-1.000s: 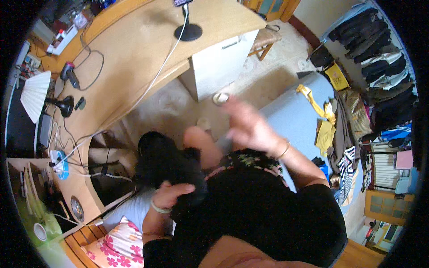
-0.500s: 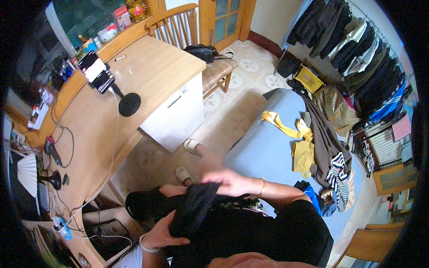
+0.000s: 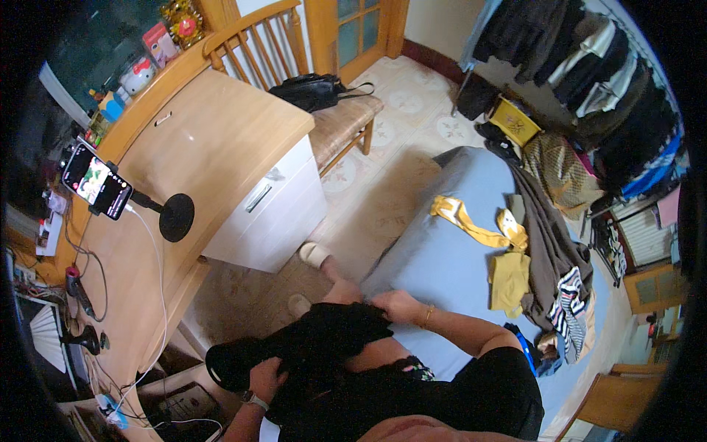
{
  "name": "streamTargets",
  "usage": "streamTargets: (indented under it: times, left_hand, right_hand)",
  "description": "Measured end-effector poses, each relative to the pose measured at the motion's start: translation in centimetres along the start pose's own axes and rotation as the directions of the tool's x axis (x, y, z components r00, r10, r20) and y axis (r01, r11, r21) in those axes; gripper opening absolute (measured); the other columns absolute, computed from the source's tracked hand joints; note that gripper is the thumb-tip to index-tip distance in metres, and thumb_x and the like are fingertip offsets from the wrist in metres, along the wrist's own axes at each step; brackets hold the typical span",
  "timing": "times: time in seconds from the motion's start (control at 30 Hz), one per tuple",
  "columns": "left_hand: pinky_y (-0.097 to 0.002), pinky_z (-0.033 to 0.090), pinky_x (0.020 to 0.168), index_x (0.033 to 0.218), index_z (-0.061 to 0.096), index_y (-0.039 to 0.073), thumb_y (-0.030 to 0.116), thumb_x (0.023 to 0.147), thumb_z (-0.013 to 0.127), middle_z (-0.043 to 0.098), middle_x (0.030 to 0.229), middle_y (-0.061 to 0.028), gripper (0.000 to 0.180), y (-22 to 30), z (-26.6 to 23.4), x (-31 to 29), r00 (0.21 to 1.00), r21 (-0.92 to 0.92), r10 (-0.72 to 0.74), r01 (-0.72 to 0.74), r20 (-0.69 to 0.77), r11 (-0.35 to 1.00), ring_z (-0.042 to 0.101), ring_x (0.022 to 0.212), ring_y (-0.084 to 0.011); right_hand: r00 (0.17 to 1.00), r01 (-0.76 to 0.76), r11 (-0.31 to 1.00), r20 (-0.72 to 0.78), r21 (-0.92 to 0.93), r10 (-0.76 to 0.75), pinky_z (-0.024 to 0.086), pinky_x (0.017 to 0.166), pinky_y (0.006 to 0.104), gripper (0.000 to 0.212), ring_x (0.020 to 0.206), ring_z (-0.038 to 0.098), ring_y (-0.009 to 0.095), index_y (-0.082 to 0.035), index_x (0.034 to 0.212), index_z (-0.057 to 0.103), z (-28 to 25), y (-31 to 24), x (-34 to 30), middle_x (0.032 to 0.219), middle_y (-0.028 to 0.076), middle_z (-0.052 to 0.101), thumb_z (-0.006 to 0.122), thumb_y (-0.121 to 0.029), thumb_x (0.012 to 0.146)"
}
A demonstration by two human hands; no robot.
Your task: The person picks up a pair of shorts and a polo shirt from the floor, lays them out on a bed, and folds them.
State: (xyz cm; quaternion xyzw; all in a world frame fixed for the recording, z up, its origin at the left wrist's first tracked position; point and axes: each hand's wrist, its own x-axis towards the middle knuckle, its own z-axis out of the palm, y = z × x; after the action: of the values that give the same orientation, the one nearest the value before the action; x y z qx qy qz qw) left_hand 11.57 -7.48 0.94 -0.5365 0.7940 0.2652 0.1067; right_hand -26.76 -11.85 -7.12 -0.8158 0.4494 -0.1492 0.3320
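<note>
A black garment [image 3: 331,335] lies stretched across my lap; its exact kind I cannot tell. My right hand [image 3: 399,306], a bracelet at its wrist, is closed on the far right edge of the cloth. At the near left side my left hand [image 3: 268,378], with a watch on the wrist, has its fingers curled into the same black fabric. Below the cloth one bare leg shows, with a cream slipper [image 3: 314,255] on the foot. A rounded black thing [image 3: 230,364] sits just left of the garment, its kind unclear.
To the left a wooden desk [image 3: 140,243] holds a phone [image 3: 97,182] on a stand, cables and a hair dryer [image 3: 79,289]. On the right, a blue-covered bed [image 3: 434,272] bears a mustard garment [image 3: 509,283] and other clothes. Farther off stand a chair [image 3: 342,121] and hanging clothes [image 3: 582,74].
The black garment, bunched up before, is now spread between my hands. My right hand has gone from open, fingers outstretched, to gripping its edge; my left hand has shifted slightly left.
</note>
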Motion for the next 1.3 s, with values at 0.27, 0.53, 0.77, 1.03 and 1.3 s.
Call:
streamTargets:
  times: [0.27, 0.53, 0.77, 1.03, 1.3]
  left_hand:
    - [-0.0392, 0.045, 0.065, 0.096, 0.055, 0.005, 0.021, 0.067, 0.064, 0.056, 0.085, -0.014, 0.034, -1.0, 4.2, 1.3, 0.971, -0.238, 0.151, -0.104, 0.188, 0.966, 0.054, 0.079, -0.0316]
    - [-0.0389, 0.046, 0.065, 0.096, 0.053, 0.005, 0.024, 0.075, 0.058, 0.057, 0.089, -0.0128, 0.029, 3.3, 0.2, 5.4, 0.937, -0.306, 0.141, -0.038, 0.321, 0.951, 0.055, 0.079, -0.0304]
    - [-0.0367, 0.046, 0.065, 0.103, 0.05, 0.008, 0.032, 0.082, 0.052, 0.058, 0.089, -0.0148, 0.032, -0.3, 8.4, 4.4, 0.934, -0.392, 0.015, 0.135, 0.356, 0.91, 0.057, 0.077, -0.0294]
    - [-0.0324, 0.043, 0.063, 0.091, 0.051, 0.008, 0.027, 0.08, 0.051, 0.056, 0.079, -0.0124, 0.022, -3.8, -3.5, 1.7, 0.986, -0.687, -0.074, 0.16, 0.152, 0.708, 0.053, 0.069, -0.0261]
    - [-0.0289, 0.039, 0.061, 0.08, 0.05, 0.006, 0.02, 0.078, 0.05, 0.053, 0.07, -0.0104, 0.014, -5.6, -11.0, 2.1, 0.995, -0.799, -0.083, 0.097, 0.059, 0.594, 0.05, 0.064, -0.0226]
  right_hand:
    - [0.992, -0.033, 0.988, 0.116, -0.153, 0.051, 0.045, 0.071, 0.0386, 0.043, 0.084, 0.055, 0.032, 0.0, 0.097, 0.05, 2.3, 1.4, -2.5, 0.091, 0.017, 0.055, 0.061, -0.014, 0.059]
    - [0.758, -0.352, 0.933, 0.562, -0.073, 0.33, 0.045, 0.068, 0.0417, 0.03, 0.081, 0.056, 0.033, -0.001, 0.092, 0.056, 7.1, 3.2, -5.6, 0.084, 0.018, 0.058, 0.056, -0.016, 0.067]
    - [0.619, -0.642, 0.754, 0.489, -0.135, 0.614, 0.044, 0.067, 0.045, 0.025, 0.077, 0.056, 0.036, -0.005, 0.09, 0.061, 2.3, 1.9, -2.6, 0.08, 0.019, 0.06, 0.054, -0.02, 0.071]
    - [0.779, -0.619, 0.785, 0.151, 0.027, 0.608, 0.043, 0.07, 0.0442, 0.024, 0.08, 0.054, 0.038, -0.004, 0.088, 0.058, -10.4, -9.4, 3.7, 0.083, 0.02, 0.059, 0.055, -0.016, 0.068]
    - [0.811, -0.562, 0.81, -0.082, 0.167, 0.58, 0.043, 0.072, 0.0425, 0.025, 0.081, 0.053, 0.038, -0.002, 0.087, 0.057, -14.8, -12.8, 5.9, 0.082, 0.021, 0.056, 0.048, -0.005, 0.064]
